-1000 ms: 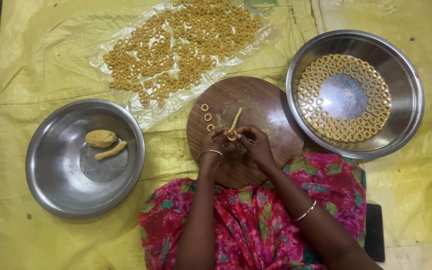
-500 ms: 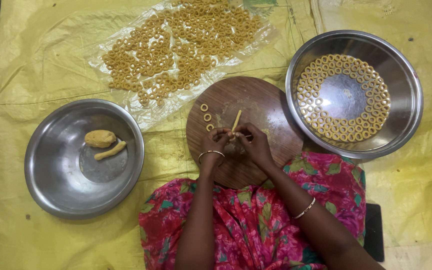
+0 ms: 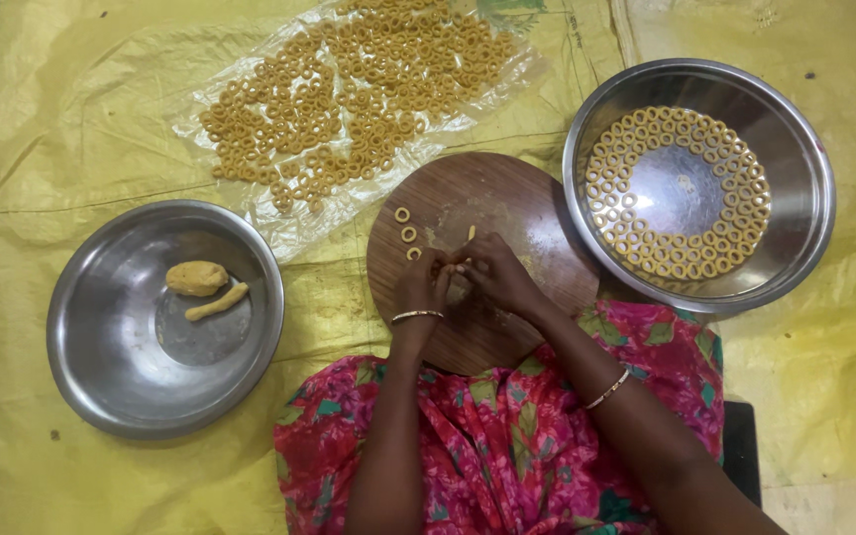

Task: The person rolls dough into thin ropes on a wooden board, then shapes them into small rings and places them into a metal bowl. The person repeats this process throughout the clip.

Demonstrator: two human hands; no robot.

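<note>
Close together over the round dark wooden board (image 3: pixel 507 213), the left hand (image 3: pixel 423 287) and right hand (image 3: pixel 497 275) meet fingertip to fingertip, pinched on a thin strip of pale yellow dough (image 3: pixel 470 234), likely for control while shaping it. Three small dough rings (image 3: pixel 408 234) lie just left of them on the board. Right of the board, a steel bowl (image 3: pixel 804 149) holds rings in neat circles; far off, a clear plastic sheet (image 3: pixel 250 213) carries many more. Left, another steel bowl (image 3: pixel 91 357) keeps a dough lump (image 3: pixel 196 278).

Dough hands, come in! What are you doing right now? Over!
Left hand and right hand meet, pinching a dough strip over the round wooden board. Three dough rings lie beside the fingers. Nothing in the way.
</note>
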